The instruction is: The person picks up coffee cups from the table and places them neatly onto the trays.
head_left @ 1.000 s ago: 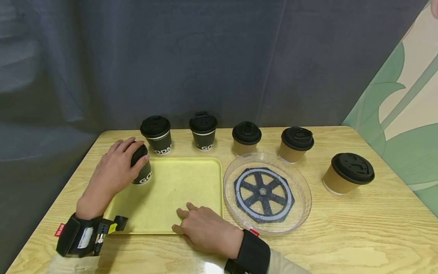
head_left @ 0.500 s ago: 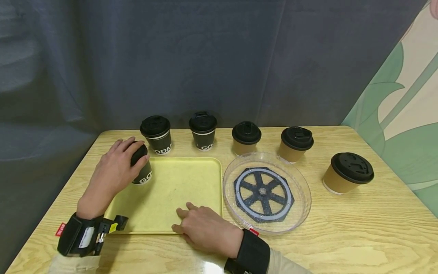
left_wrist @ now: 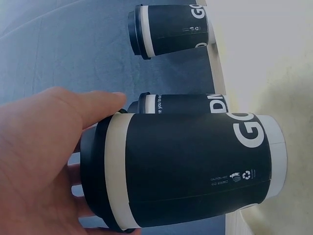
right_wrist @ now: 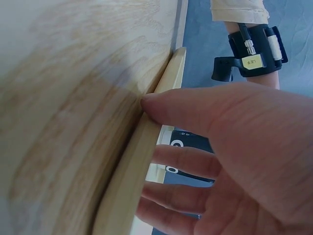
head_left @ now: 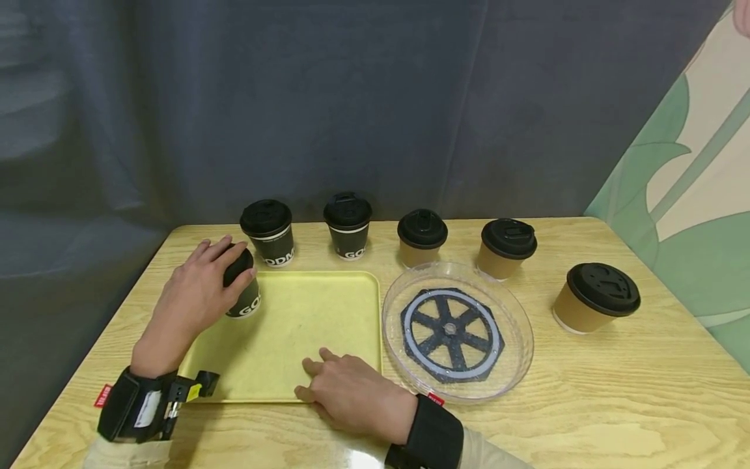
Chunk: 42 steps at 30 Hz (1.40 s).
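At the far left corner of the yellow tray (head_left: 310, 319), my left hand (head_left: 196, 286) holds a black paper cup (left_wrist: 195, 166) from above. The fingers and thumb go round its black lid (left_wrist: 93, 171). The cup is upright, its base at the tray's surface. My right hand (head_left: 357, 391) is at the tray's front edge, to the right of its middle. In the right wrist view, the thumb (right_wrist: 176, 110) lies on the outer side of the rim. The other fingers reach over the inner side, their tips hidden behind the rim.
Two more lidded black cups, the left one (head_left: 267, 234) and the right one (head_left: 349, 231), stand behind the tray. Brown lidded cups stand at the back (head_left: 418, 251), back right (head_left: 500, 259) and far right (head_left: 583, 306). A round clear dish (head_left: 521, 355) sits right of the tray.
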Motion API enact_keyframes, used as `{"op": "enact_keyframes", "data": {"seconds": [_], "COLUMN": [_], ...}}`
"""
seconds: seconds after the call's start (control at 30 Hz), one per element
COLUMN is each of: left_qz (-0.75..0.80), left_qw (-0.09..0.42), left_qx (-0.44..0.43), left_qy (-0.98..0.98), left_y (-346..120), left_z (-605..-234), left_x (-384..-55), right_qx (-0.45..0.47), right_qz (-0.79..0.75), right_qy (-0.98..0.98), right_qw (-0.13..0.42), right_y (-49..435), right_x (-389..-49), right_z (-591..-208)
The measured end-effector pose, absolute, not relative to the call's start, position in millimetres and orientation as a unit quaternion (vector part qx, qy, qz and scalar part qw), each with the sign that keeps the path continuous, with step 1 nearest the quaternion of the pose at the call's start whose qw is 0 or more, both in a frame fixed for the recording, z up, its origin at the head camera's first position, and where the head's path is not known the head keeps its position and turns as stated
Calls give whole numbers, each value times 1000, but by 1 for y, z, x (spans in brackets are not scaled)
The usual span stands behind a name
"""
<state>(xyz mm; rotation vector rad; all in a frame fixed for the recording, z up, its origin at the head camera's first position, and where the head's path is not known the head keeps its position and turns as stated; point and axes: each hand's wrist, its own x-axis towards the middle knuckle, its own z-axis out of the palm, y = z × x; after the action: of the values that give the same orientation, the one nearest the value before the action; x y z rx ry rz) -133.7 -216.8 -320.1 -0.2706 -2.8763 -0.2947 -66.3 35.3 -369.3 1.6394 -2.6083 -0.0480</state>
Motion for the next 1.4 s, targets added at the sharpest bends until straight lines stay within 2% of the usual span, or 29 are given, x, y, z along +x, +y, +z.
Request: {"op": "enact_keyframes", "data": {"seconds": [0.43, 0.67, 1.0, 1.4], "left_qz": [-111, -77, -67, -71], "left_qw": [118, 138, 151, 90], "left_qx": [-88, -85, -136, -144], "left_qy": [-983, -984, -977, -983], "left_y": [-211, -209, -209, -209], "left_z": [-318, -311, -286, -272], "left_x": [-133, -135, -162, -191], "right_qx": [533, 538, 534, 537], "right_qz": [-23, -18, -19, -3], "right_qy": [-845, -841, -844, -843], "right_qw": [32, 45, 45, 29], "right_y": [39, 37, 37, 37], "right_x": [-67, -68, -68, -68], "right_z": [-371, -371, -371, -370]}}
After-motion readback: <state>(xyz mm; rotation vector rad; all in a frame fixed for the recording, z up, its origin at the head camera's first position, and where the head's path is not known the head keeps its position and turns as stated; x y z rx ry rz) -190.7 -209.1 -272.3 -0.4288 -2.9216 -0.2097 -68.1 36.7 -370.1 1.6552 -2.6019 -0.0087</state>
